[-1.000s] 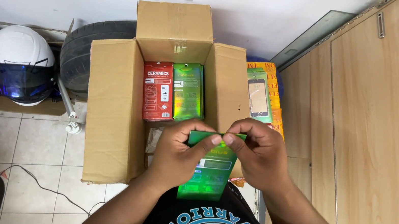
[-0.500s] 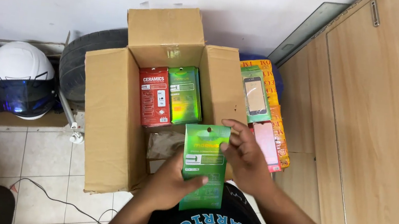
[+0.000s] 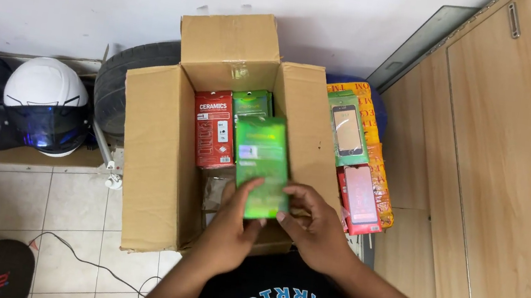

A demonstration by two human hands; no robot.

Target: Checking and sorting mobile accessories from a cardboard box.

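A shiny green flat box is held over the open cardboard carton. My left hand grips its near end from the left and below, and my right hand holds the near right corner. Inside the carton a red flat box stands beside another green box, partly hidden by the one I hold. More packs lie lower in the carton, mostly covered by my hands.
Right of the carton lies a stack of phone-screen packs, green and red. A wooden cabinet fills the right side. A white helmet and a tyre sit at the left; a cable crosses the tiled floor.
Both hands have pushed the green box forward and down, from near my body to over the carton's inside. The camera has tilted slightly.
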